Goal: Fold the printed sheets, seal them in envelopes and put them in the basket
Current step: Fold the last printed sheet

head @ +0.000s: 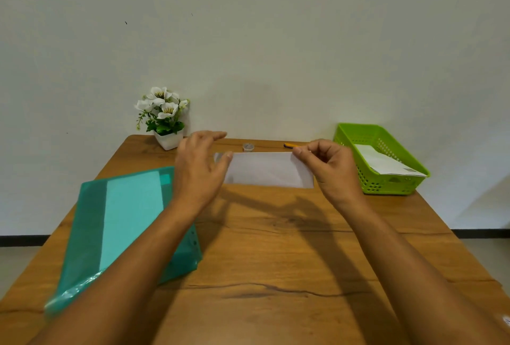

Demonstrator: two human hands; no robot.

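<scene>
1. envelope [265,169] is just left of the basket [386,186].
2. right hand [331,168] pinches its corner nearest the basket, fingers curled.
3. left hand [198,168], fingers straight, thumb touching the end farthest from the basket.

Just two bare arms here: left hand [198,168] and right hand [328,168], uncovered from the fingers [215,135] back past the wrists, forearms bare to the frame edge.
</scene>
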